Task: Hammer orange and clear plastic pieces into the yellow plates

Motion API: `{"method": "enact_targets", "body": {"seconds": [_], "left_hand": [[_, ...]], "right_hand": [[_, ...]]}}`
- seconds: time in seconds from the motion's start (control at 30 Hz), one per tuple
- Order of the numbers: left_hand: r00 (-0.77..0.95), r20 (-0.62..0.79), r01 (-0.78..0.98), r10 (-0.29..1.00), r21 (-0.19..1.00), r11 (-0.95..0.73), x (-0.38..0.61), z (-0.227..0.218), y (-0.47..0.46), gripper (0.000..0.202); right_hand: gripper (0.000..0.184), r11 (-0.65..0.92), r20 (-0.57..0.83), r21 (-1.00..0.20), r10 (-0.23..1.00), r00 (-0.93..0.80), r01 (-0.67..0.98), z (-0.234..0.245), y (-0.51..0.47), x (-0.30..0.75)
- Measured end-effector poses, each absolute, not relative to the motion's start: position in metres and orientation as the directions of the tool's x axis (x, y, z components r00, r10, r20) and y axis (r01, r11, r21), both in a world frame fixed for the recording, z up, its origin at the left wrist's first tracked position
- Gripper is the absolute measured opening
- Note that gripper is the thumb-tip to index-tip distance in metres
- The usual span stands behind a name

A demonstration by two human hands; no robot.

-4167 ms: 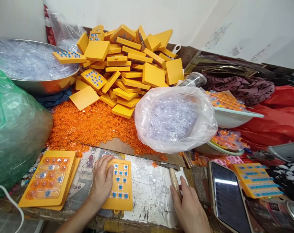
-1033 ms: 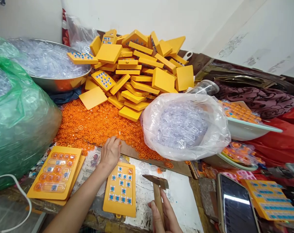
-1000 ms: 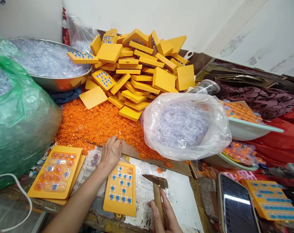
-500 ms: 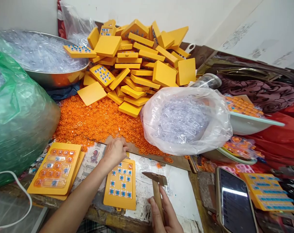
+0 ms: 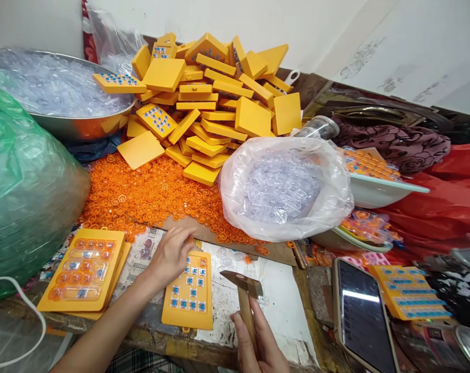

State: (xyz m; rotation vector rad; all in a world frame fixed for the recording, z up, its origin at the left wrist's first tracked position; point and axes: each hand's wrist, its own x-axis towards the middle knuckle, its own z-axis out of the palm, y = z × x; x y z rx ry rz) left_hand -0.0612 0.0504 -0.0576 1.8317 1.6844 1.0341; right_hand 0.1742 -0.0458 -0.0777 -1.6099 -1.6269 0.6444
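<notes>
A yellow keypad-like panel (image 5: 194, 305) with blue-centred square switches lies on the worktop, an orange cap at its top right corner. My left hand (image 5: 168, 259) is over the panel's upper left edge, fingers curled together; whatever is between the fingertips is hidden. To the right of the panel, my right hand (image 5: 260, 342) grips the wooden handle of a hammer (image 5: 243, 282), its metal head raised toward the top. Behind my left hand spreads a heap of orange ring-like caps (image 5: 141, 191).
Finished-looking yellow panels (image 5: 83, 269) with orange caps are stacked at left. Beyond are piled yellow panels (image 5: 254, 116), a white bag (image 5: 287, 228) of clear plastic pieces and a metal basin (image 5: 75, 124). A green bag (image 5: 32, 207) stands left, a phone (image 5: 362, 316) right.
My left hand has drawn back from the edge of the orange caps toward the panel. The hammer stays in my right hand, and the whole view has shifted slightly.
</notes>
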Motion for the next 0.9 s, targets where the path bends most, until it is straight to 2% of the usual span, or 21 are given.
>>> {"method": "enact_targets", "body": {"seconds": [0.07, 0.2, 0.27, 0.37, 0.47, 0.57, 0.67, 0.77, 0.83, 0.9], "left_hand": [[0.005, 0.239, 0.608, 0.971, 0.77, -0.192, -0.064, -0.061, 0.025, 0.039], [0.039, 0.323, 0.555, 0.946, 0.78, -0.289, -0.063, -0.072, -0.002, 0.048], [0.04, 0.363, 0.552, 0.931, 0.769, -0.323, -0.061, -0.076, -0.002, 0.05], [0.008, 0.38, 0.531, 0.925, 0.782, -0.326, -0.06, -0.08, 0.002, 0.051], [-0.048, 0.334, 0.488, 0.941, 0.83, -0.27, -0.06, -0.084, 0.001, 0.054], [-0.076, 0.264, 0.443, 0.962, 0.873, -0.204, -0.061, -0.082, -0.004, 0.057], [-0.129, 0.21, 0.452, 0.969, 0.882, -0.131, -0.064, -0.072, 0.0, 0.052], [-0.242, 0.268, 0.596, 0.933, 0.8, -0.075, -0.067, -0.061, 0.025, 0.025], [-0.287, 0.307, 0.673, 0.908, 0.738, -0.036, -0.068, -0.058, 0.049, 0.022], [-0.293, 0.295, 0.706, 0.909, 0.708, -0.002, -0.068, -0.06, 0.071, 0.023]], "right_hand": [[0.04, 0.147, 0.217, -0.77, 0.975, 0.038, 0.62, -0.072, -0.046, 0.167], [0.044, 0.357, 0.286, -0.719, 0.934, -0.214, 0.596, -0.055, -0.035, 0.142], [0.043, 0.414, 0.284, -0.703, 0.909, -0.305, 0.578, -0.046, -0.027, 0.131], [0.041, 0.468, 0.301, -0.697, 0.879, -0.371, 0.544, -0.036, -0.021, 0.122], [0.044, 0.504, 0.33, -0.665, 0.861, -0.388, 0.552, -0.032, -0.021, 0.121], [0.044, 0.449, 0.234, -0.648, 0.886, -0.399, 0.616, -0.033, -0.022, 0.126], [0.043, 0.362, 0.185, -0.708, 0.924, -0.336, 0.606, -0.039, -0.021, 0.133], [0.042, 0.219, 0.164, -0.796, 0.975, -0.148, 0.565, -0.046, -0.02, 0.14], [0.043, 0.121, 0.134, -0.838, 0.991, -0.015, 0.532, -0.049, -0.019, 0.145], [0.044, 0.069, 0.102, -0.859, 0.994, 0.038, 0.508, -0.052, -0.019, 0.15]]}}
